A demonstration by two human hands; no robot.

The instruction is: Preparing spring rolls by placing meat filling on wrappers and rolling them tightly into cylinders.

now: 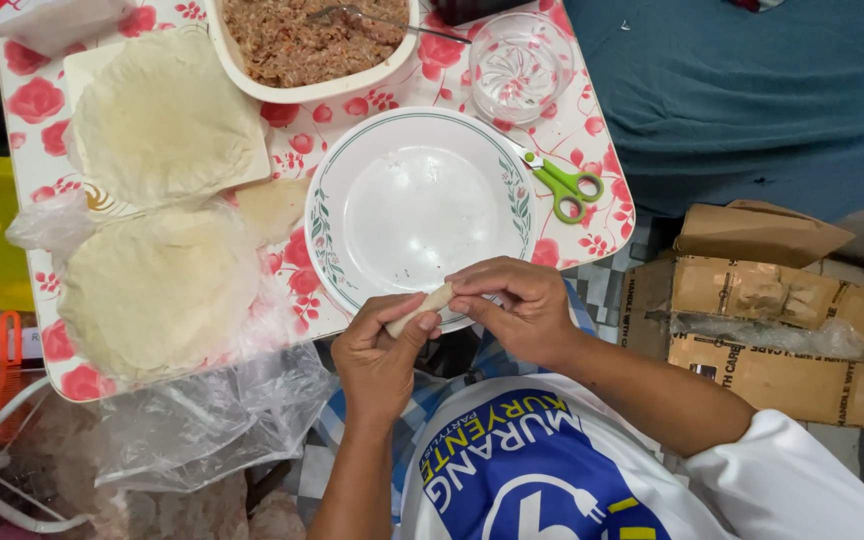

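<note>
Both hands meet over the near edge of the table point(592, 130), which is covered in a white cloth printed with red roses. Between them is a thin rolled wrapper point(420, 308) — a pale, finger-shaped roll lying at a slant. The left hand point(380, 355) pinches its lower end, thumb and fingers closed around it, while the right hand point(517, 305) grips the upper end, fingertips pressed together on the roll. The roll hangs just above the near rim of a white plate point(352, 180) with a green line and small leaf pattern around its border; the plate sits close to the table's near edge.

Beside the plate, toward the near right corner, lie green-handled scissors point(564, 185). Farther back stands a clear glass bowl point(520, 65), and next to it, at the far edge, a cream oval dish point(297, 90) filled with minced meat filling point(292, 40), a spoon point(372, 15) resting in it.

Along the left side of the table lie two stacks of round, thin wrappers — one stack point(162, 115) on a white tray toward the far left corner, the other point(157, 290) on crumpled clear plastic point(202, 420) that spills over the near left corner. Off the table on the right sit flattened cardboard boxes point(782, 320).
</note>
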